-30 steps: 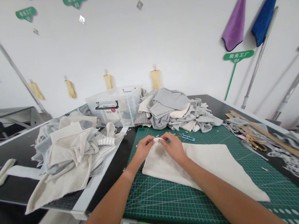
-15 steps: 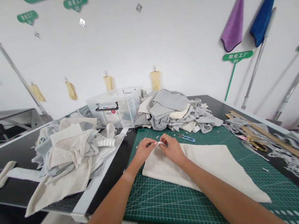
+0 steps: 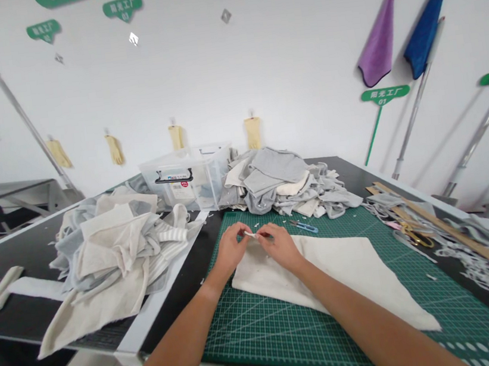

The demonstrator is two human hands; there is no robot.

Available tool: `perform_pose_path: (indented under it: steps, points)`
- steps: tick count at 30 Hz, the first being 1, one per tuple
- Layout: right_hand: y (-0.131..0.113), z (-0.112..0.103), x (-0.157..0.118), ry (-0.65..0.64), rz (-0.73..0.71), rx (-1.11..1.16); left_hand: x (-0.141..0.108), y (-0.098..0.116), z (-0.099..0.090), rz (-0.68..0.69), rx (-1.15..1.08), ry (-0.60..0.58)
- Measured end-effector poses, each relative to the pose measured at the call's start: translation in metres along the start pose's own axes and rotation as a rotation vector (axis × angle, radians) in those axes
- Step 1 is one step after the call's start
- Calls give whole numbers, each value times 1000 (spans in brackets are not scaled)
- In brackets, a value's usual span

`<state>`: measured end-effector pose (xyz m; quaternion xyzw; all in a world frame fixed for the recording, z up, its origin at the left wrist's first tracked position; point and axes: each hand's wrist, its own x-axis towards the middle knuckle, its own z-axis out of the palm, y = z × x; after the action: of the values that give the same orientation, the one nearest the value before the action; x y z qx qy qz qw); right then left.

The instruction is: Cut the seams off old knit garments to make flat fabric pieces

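Observation:
A cream piece of fabric (image 3: pixel 340 260) lies on the green cutting mat (image 3: pixel 255 331), its far left corner lifted. My left hand (image 3: pixel 231 248) pinches the edge of that corner between thumb and fingers. Close beside it, my right hand (image 3: pixel 279 244) pinches the same edge, and the raised cloth forms a small fold between the two. My right forearm crosses over the fabric and hides part of it. Just beyond the cloth, a blue utility knife (image 3: pixel 305 226) rests on the mat.
Left of the mat is a heap of cream and grey cloth (image 3: pixel 113 248). A clear plastic box (image 3: pixel 181 182) and another cloth pile (image 3: pixel 280 178) stand at the back. On the right lie gold-handled scissors (image 3: pixel 416 236), a long wooden strip (image 3: pixel 472 237) and fabric scraps (image 3: pixel 475 260).
Both hands have shifted slightly left along the lifted edge, and the pinched fabric is drawn a little straighter between them. The camera view has moved slightly.

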<state>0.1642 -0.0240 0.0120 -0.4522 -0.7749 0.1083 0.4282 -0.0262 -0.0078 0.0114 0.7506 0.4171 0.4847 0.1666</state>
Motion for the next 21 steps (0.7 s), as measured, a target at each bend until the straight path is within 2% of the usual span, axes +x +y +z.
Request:
perform_pose_path:
  steps: [8, 11, 21]
  points:
    - [-2, -2, 0, 22, -16, -42, 2, -18, 9, -131, -104, 31]
    - [-1, -3, 0, 42, -15, -47, 4, -24, 10, -137, -110, 41]
    - [-7, -8, 0, 72, -8, -14, 3, -22, 11, -130, -247, -76]
